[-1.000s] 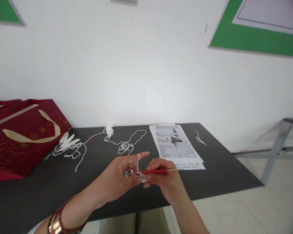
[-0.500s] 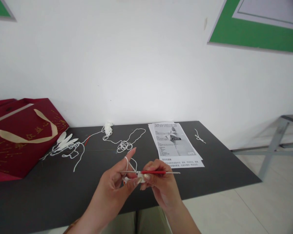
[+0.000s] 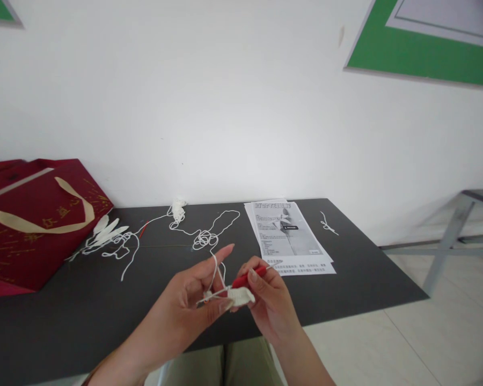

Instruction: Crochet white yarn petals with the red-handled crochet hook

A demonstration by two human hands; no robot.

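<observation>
My left hand point(image 3: 193, 297) pinches a small white crocheted piece point(image 3: 240, 295) between thumb and fingers, with white yarn point(image 3: 214, 268) looped over the raised forefinger. My right hand point(image 3: 271, 300) grips a red-handled crochet hook point(image 3: 247, 277), its metal tip pointing left into the white piece. Both hands hover above the front edge of the black table point(image 3: 346, 279). The yarn trails back to a loose tangle point(image 3: 204, 237) on the table.
A printed instruction sheet point(image 3: 287, 236) lies at the table's right middle, with a short yarn scrap point(image 3: 329, 225) beyond it. A dark red gift bag point(image 3: 32, 220) lies at the left, white crocheted petals point(image 3: 107, 230) beside it. A metal table frame point(image 3: 454, 230) stands at the right.
The hook has tilted from level to slanting, handle up to the right. The white crocheted piece now shows more between my fingers. My left forefinger stays raised with the yarn over it.
</observation>
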